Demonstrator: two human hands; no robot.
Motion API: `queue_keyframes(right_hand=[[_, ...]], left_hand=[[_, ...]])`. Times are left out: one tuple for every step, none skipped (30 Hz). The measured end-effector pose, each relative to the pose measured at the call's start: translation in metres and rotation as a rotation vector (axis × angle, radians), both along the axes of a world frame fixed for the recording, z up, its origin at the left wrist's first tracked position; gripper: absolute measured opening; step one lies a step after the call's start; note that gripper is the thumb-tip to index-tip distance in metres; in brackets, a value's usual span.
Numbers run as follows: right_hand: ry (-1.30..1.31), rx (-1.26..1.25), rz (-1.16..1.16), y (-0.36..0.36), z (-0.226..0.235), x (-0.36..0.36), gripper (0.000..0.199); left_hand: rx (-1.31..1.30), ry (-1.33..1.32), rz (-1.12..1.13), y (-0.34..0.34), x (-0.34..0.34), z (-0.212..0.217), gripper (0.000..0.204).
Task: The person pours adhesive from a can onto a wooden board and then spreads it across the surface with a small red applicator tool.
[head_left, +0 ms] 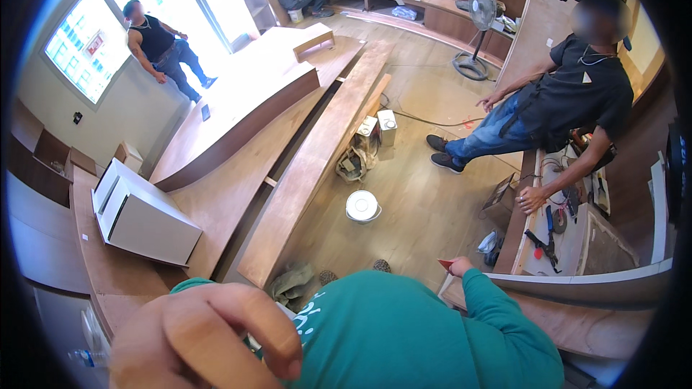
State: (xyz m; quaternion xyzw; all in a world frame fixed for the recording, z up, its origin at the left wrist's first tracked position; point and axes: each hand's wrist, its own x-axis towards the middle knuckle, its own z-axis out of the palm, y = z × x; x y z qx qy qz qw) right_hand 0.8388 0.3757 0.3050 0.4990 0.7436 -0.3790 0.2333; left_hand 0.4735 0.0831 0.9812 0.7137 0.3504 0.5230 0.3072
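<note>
Nearest the lens, the left hand (205,342) fills the lower left corner, out of focus, with its fingers curled inward. Nothing shows inside it, and I cannot tell whether it grips anything. The right hand (461,268) reaches forward on a teal sleeve (504,317) and pinches a small red piece (446,264). It holds the piece just beside the near end of a curved wooden worktop (577,324).

Progress, as judged from the room: the joinery looks part-built. Long curved boards (317,166) lie loose on the floor, not fixed to anything visible. A white cabinet box (144,220) sits on the left counter, apart from the hands. A white bucket (362,207) stands on the floor between the boards and the worktop. Hand tools (551,234) are scattered on the bench at right, near a co-worker's hand (532,199) resting there. No mark, cut or fixing is visible where the red piece is held, so the work at that spot appears barely started.

Limits of view: the red piece is too small to identify. The person's own chest hides the floor directly below. The worktop's far side runs off into the dark rim. A clear bottle (83,356) at the lower left is partly cut off.
</note>
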Motion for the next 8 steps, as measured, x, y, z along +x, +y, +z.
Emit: queue_keyframes(right_hand=[[-0.008,0.017,0.042,0.007,-0.002,-0.003,0.031],[-0.014,0.033,0.08,0.011,-0.006,-0.006,0.031],[0.01,-0.013,0.015,0.017,-0.012,-0.007,0.031],[0.031,-0.057,-0.063,0.021,-0.018,-0.005,0.031],[0.053,-0.1,-0.141,0.022,-0.025,-0.003,0.031],[0.092,-0.097,-0.155,0.021,-0.032,-0.007,0.031],[0.129,-0.085,-0.189,0.02,-0.036,-0.008,0.031],[0.166,-0.07,-0.225,0.018,-0.039,-0.008,0.032]], left_hand=[[-0.135,0.108,0.02,0.007,0.009,0.028,0.015],[-0.179,0.143,0.008,0.011,0.013,0.035,0.014],[-0.219,0.176,-0.012,0.015,0.017,0.041,0.014],[-0.166,0.132,-0.073,0.019,0.013,0.034,0.013],[-0.094,0.098,-0.106,0.024,0.012,0.026,0.015],[-0.027,0.069,-0.124,0.027,0.013,0.018,0.017],[0.066,0.044,-0.134,0.034,0.013,0.005,0.021],[0.077,0.044,-0.161,0.04,0.012,0.004,0.021]])
